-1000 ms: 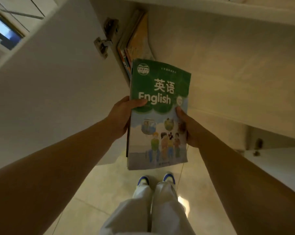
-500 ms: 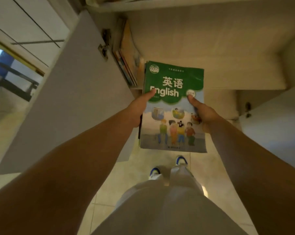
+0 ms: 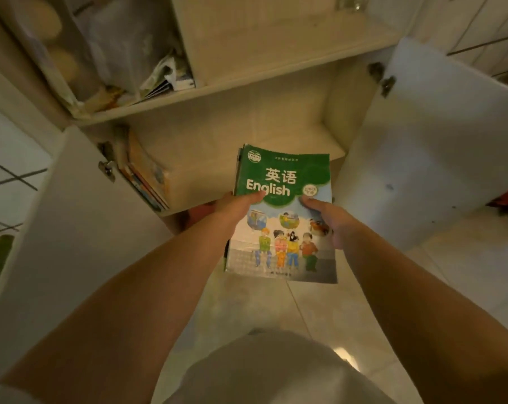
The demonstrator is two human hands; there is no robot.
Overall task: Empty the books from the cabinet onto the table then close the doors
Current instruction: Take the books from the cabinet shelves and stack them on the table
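Person: bare forearms (image 3: pixel 136 310), no sleeves over them; pale, off-white garment (image 3: pixel 276 371) at the lower body; no rings or watch visible.

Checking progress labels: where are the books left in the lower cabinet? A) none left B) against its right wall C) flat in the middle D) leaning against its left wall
D: a few books stand leaning at the left wall, by the left door hinge.
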